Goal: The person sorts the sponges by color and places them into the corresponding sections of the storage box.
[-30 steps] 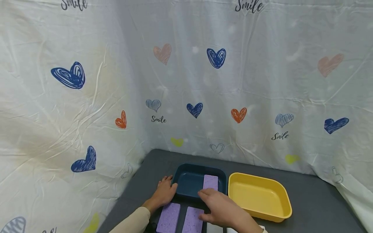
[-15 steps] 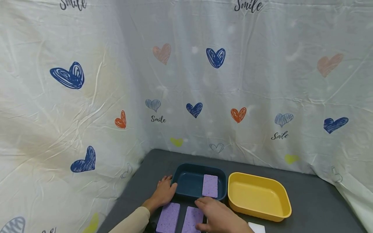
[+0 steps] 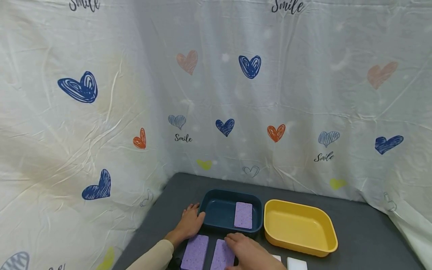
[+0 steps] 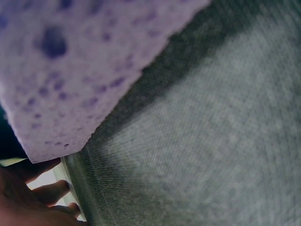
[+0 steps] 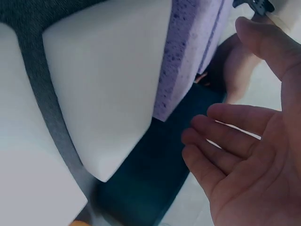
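Note:
My left hand (image 3: pixel 190 222) rests against the left side of the dark blue tray (image 3: pixel 216 192), fingers extended. Inside the tray, toward its right, lies a purple speckled sponge (image 3: pixel 243 215). Two more purple sponges, a left one (image 3: pixel 195 252) and a right one (image 3: pixel 221 255), lie on the table before it. Over the right sponge's edge hovers my right hand (image 3: pixel 251 252); in the right wrist view its palm (image 5: pixel 263 174) is bare, with fingers loosely bent and thumb apart. Below it are white blocks, a nearer one (image 5: pixel 108 80) and another (image 5: pixel 33 141). The head view partly hides them.
A yellow tray (image 3: pixel 300 228) stands right of the blue one. Dark grey cloth (image 3: pixel 364 225) covers the table. Behind and to the left hangs a white curtain (image 3: pixel 216 90) printed with hearts.
My right hand has drawn back from the blue tray's near edge toward the table's front, uncovering the sponge inside and white blocks at lower right. My left hand has stayed put.

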`<state>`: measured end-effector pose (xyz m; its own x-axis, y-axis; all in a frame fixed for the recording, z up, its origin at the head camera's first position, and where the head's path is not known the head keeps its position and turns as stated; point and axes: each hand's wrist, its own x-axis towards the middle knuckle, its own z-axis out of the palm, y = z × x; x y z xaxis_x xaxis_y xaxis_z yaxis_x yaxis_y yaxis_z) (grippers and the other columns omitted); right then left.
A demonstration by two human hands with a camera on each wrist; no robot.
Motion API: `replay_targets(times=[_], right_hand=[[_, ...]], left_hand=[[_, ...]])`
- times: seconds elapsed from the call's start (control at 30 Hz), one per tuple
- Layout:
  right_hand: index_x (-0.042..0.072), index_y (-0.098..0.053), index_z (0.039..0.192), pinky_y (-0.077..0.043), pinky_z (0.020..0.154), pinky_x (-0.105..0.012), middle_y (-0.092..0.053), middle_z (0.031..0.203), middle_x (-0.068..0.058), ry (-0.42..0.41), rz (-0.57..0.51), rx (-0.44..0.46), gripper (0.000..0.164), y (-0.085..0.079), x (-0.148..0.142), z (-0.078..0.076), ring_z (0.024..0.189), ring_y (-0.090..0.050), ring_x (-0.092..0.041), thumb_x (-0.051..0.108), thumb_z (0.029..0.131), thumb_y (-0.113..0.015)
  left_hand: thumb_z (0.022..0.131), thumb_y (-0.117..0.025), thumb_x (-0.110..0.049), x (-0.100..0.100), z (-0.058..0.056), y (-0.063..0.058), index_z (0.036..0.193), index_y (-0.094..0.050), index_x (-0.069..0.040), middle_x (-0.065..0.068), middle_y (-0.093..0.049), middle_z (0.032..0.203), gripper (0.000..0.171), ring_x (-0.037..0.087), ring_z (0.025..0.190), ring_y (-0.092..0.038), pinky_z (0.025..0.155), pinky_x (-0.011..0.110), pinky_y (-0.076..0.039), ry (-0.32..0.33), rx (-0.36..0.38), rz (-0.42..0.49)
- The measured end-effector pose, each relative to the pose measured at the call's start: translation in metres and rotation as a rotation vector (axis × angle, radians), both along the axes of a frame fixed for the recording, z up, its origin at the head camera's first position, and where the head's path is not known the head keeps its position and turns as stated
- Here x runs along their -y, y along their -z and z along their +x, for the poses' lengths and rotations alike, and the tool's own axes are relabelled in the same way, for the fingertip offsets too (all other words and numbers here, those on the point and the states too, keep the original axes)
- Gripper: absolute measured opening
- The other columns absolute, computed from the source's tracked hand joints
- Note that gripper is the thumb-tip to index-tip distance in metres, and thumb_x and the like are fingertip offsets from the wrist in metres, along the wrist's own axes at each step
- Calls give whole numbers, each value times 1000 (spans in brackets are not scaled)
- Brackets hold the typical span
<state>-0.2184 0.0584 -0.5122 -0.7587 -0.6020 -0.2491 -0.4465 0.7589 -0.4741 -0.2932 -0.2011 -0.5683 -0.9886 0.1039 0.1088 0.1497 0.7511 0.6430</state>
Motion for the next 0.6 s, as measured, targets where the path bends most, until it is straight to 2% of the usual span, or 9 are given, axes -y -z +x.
replay_targets(times=[0.23, 0.6], right_hand=[[31, -50, 146, -45, 109, -45, -49, 150, 11, -28, 45, -27, 89, 12, 3, -2, 135, -50, -15, 67, 70, -79], [29, -49, 148, -46, 109, -46, -48, 152, 7, -96, 82, -110, 89, 28, 5, 1, 136, -50, -18, 73, 74, -70]], left_hand=[[102, -44, -24, 0, 0, 1, 131, -57, 13, 27, -46, 149, 49, 50, 145, -29, 116, 70, -15, -3, -30, -1], [103, -43, -25, 0, -3, 2, 134, -55, 13, 26, -44, 152, 51, 48, 147, -27, 118, 68, -13, 0, -7, -4]])
